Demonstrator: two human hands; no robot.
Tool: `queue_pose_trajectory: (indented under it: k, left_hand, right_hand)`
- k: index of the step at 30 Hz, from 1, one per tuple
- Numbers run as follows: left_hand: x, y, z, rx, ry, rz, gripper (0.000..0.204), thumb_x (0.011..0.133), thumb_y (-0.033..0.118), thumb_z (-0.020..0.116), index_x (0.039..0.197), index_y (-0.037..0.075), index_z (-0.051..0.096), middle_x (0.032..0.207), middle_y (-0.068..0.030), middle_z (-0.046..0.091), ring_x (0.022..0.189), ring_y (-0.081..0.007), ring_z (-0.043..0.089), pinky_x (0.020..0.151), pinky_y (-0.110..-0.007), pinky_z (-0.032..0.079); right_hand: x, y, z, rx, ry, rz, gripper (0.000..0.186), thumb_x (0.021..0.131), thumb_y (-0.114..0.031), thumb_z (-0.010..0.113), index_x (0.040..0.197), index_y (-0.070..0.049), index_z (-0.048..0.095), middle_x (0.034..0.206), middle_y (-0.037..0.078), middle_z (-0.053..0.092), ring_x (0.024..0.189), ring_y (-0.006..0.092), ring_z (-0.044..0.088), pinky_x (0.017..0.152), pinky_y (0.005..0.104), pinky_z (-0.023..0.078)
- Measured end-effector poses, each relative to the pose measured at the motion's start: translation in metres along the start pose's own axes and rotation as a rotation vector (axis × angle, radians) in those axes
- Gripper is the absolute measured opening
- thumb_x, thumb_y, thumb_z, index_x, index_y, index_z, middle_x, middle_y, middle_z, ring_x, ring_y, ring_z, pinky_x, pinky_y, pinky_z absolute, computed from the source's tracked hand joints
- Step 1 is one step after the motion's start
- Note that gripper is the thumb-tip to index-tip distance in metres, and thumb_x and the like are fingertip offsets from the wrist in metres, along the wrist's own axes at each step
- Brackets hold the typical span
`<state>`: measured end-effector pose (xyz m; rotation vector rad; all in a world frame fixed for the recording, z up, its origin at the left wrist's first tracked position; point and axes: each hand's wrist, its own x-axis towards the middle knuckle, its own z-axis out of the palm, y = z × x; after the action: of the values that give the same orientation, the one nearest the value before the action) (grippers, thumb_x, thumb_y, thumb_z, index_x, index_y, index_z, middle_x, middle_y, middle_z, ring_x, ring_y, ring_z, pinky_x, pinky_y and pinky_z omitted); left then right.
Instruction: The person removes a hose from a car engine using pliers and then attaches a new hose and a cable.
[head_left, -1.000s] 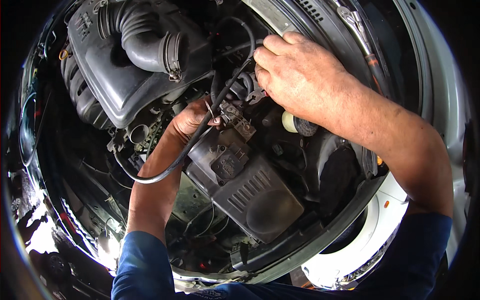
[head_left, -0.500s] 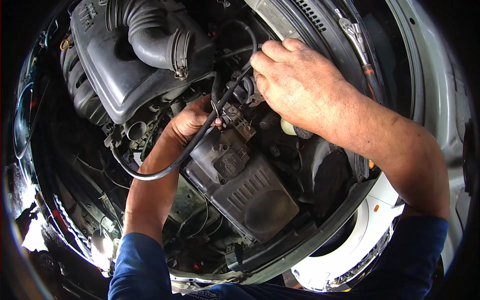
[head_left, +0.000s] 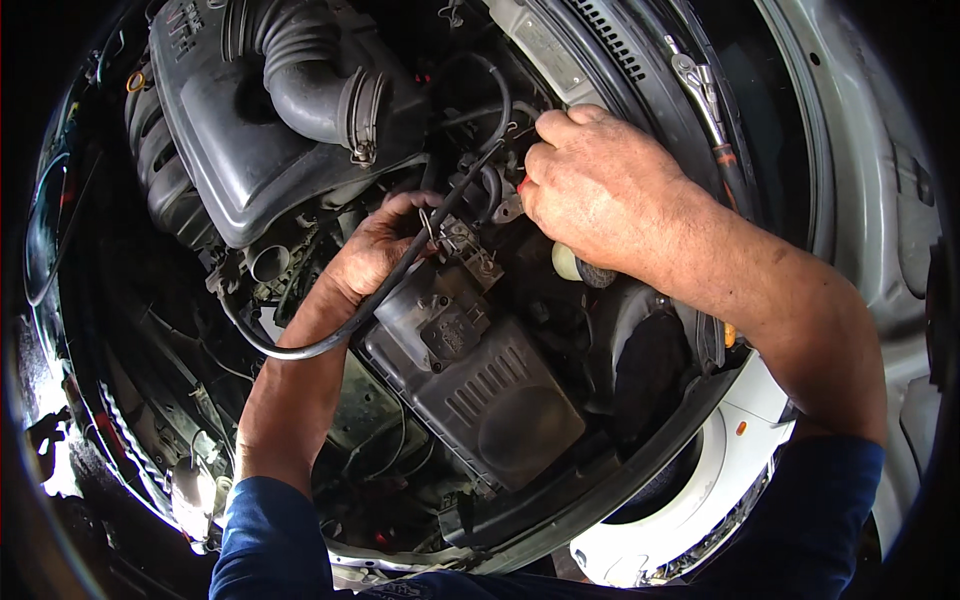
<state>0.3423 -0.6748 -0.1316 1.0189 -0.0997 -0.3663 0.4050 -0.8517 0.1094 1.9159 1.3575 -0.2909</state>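
My left hand [head_left: 378, 250] reaches in below the black hose [head_left: 385, 285], its fingers curled beside a thin metal clip [head_left: 428, 225]. The hose and shadow cover the fingertips, so what they grip is hidden. My right hand [head_left: 598, 185] is closed, knuckles up, over the far side of the bay. A small red bit [head_left: 523, 185] shows at its fingers; the rest of what it holds is out of sight. Between the hands lies a small metal-and-black bracketed part [head_left: 470, 250]. Just below it is the black air filter box [head_left: 510, 400].
A black engine cover [head_left: 230, 130] with a ribbed intake duct [head_left: 310, 90] fills the upper left. A ratchet wrench [head_left: 700, 90] rests along the cowl at upper right. A pale round cap [head_left: 566, 262] sits under my right hand. The white fender [head_left: 680, 490] borders the lower right.
My right hand has lowered slightly, and a red bit now shows at its fingers. The left hand's fingers have lifted and shifted a little beside the hose. The whole view has shifted slightly.
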Motion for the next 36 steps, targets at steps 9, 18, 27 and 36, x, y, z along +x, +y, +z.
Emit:
queue_pose_trajectory:
  k: [9,18,27,36]
  left_hand:
    - [0.027,0.036,-0.005,0.958,-0.207,0.468,0.05,0.088,0.046,0.063,0.118,0.005,0.068,0.137,-0.0202,0.051,0.129,-0.0348,0.043,0.108,-0.047,0.035]
    - [0.032,0.031,0.004,0.577,-0.289,0.204,0.051,0.084,0.04,0.064,0.118,0.002,0.065,0.124,-0.0162,0.059,0.118,-0.0315,0.054,0.103,-0.042,0.04]
    - [0.03,0.027,0.002,0.599,-0.281,0.223,0.046,0.084,0.032,0.063,0.117,0.0,0.065,0.122,-0.0172,0.06,0.115,-0.0316,0.056,0.102,-0.041,0.041]
    - [0.029,0.039,0.015,0.527,-0.233,0.041,0.041,0.082,0.023,0.07,0.116,0.001,0.066,0.117,-0.0162,0.064,0.103,-0.0284,0.062,0.091,-0.039,0.048]
  right_hand:
    - [-0.003,-0.003,-0.002,0.01,0.112,0.0,0.018,0.08,-0.02,0.07,0.094,-0.012,0.077,0.105,0.006,0.068,0.123,0.0232,0.052,0.107,0.0397,0.038]
    - [-0.004,-0.001,0.003,0.006,0.074,-0.025,0.016,0.078,-0.019,0.07,0.091,-0.013,0.077,0.105,0.005,0.068,0.123,0.0227,0.052,0.107,0.0379,0.038]
    - [-0.004,-0.004,0.005,0.033,0.137,-0.01,0.014,0.077,-0.019,0.071,0.087,-0.013,0.077,0.102,0.005,0.068,0.118,0.0211,0.053,0.106,0.0358,0.039]
    - [0.002,0.002,0.003,0.068,0.231,-0.068,0.01,0.081,-0.022,0.071,0.082,-0.016,0.078,0.094,-0.001,0.069,0.105,0.0156,0.056,0.096,0.0312,0.043]
